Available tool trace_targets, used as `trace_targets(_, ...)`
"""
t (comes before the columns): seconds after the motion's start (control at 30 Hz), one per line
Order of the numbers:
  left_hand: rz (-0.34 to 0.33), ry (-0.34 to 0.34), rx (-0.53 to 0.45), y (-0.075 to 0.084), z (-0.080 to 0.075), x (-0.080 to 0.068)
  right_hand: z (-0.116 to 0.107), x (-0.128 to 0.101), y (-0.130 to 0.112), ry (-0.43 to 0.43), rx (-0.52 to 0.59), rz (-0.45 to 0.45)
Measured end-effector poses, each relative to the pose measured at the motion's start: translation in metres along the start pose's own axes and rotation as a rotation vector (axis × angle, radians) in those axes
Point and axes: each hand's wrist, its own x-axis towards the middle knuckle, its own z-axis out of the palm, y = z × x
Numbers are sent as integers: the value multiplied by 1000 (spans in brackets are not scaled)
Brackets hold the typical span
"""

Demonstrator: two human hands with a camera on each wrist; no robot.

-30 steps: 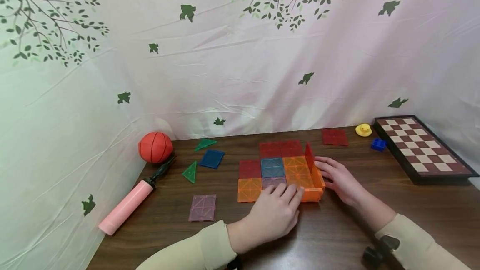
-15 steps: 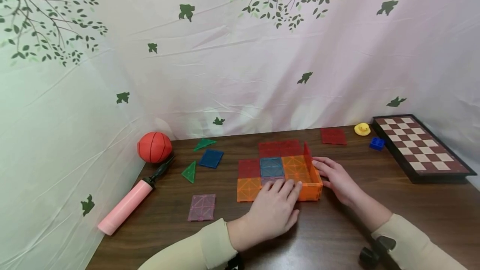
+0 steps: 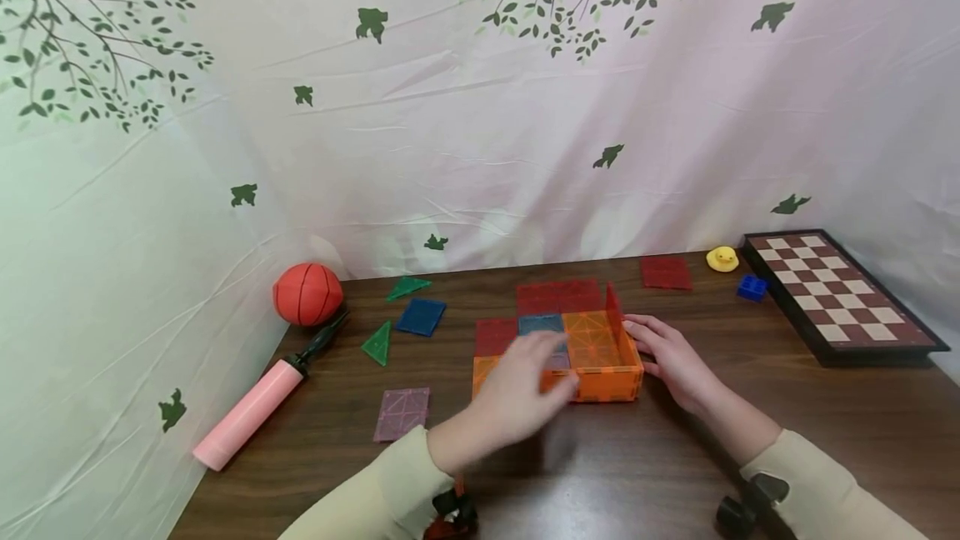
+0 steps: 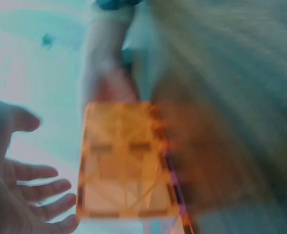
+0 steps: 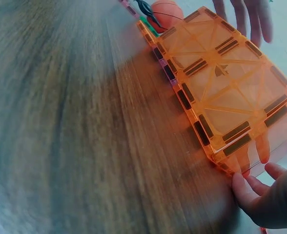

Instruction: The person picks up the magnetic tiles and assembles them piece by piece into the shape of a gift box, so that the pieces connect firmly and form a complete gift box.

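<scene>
Translucent magnetic tiles form a flat layout with low orange walls standing at its near and right edges. The front orange wall (image 3: 609, 384) shows two upright tiles in the right wrist view. A red tile (image 3: 614, 313) stands upright at the right side, behind the orange right wall (image 3: 630, 352). My right hand (image 3: 672, 358) touches the outside of these right-hand walls, its thumb (image 5: 244, 190) at the near bottom corner. My left hand (image 3: 513, 386), blurred, hovers left of the front wall with fingers spread apart. It covers part of the blue tile (image 3: 534, 323) and the left orange tile.
Left lie a purple tile (image 3: 402, 415), a blue square tile (image 3: 422, 317) and green triangles (image 3: 377, 343). Beyond them are a red ball (image 3: 307, 294) and a pink pump (image 3: 251, 415). A red tile (image 3: 666, 272), yellow duck (image 3: 722, 258), blue block (image 3: 752, 287) and checkerboard (image 3: 843, 294) stand right.
My left hand has come off the front wall and moved left and up, its fingers parting. The front orange wall now shows more fully. My right hand stays at the right wall.
</scene>
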Motion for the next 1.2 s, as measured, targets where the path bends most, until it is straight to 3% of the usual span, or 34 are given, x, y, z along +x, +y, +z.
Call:
trace_targets(0.1,-204,92,-327,-23,-13,3,0,0,0,1,8,10)
trace_targets(0.2,-407,145,-567,-52,-20,5,0,-1,0,-5,12,14)
trace_targets(0.3,-583,119,-756,-78,-22,1,0,-2,1,-12,16,19)
trace_targets(0.4,-686,69,-911,-94,-22,-6,1,-2,1,-16,17,18)
trace_targets(0.6,-746,69,-1181,-99,-23,-9,2,-1,0,-15,15,16)
trace_targets(0.77,-748,75,-1293,-98,-25,-9,2,-1,0,-19,21,19)
trace_targets(1.0,-759,111,-1315,-99,-29,-10,1,-1,0,-21,20,12)
trace_targets(1.2,-694,146,-1259,-95,-29,-10,-1,0,0,-23,11,0)
